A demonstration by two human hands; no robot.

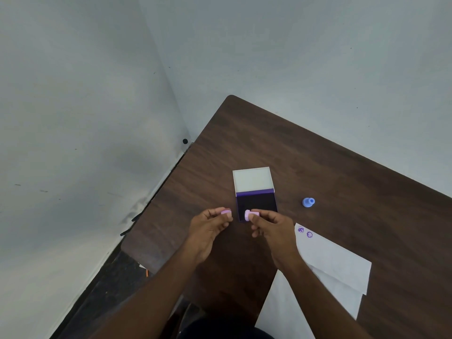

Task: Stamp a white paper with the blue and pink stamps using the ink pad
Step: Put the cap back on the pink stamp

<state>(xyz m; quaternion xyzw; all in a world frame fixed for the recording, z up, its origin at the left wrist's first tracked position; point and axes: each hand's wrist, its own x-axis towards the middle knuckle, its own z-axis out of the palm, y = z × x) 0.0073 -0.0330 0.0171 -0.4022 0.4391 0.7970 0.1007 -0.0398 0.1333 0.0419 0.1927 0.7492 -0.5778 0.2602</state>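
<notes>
Hands apart: right hand (271,227) grip on pink stamp (248,214), left hand (209,225) grip on its cap (226,212).

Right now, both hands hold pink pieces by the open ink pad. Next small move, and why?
Probably bring the left hand with its pink cap onto the pink stamp in the right hand. The white paper already shows two purple prints, and the blue stamp stands set aside, so capping looks likely.

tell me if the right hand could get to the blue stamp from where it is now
Probably yes. The blue stamp stands alone on the table, off to the right of the ink pad, with bare wood between. But the right hand is pinching the pink stamp, so it must free its fingers first.
</notes>
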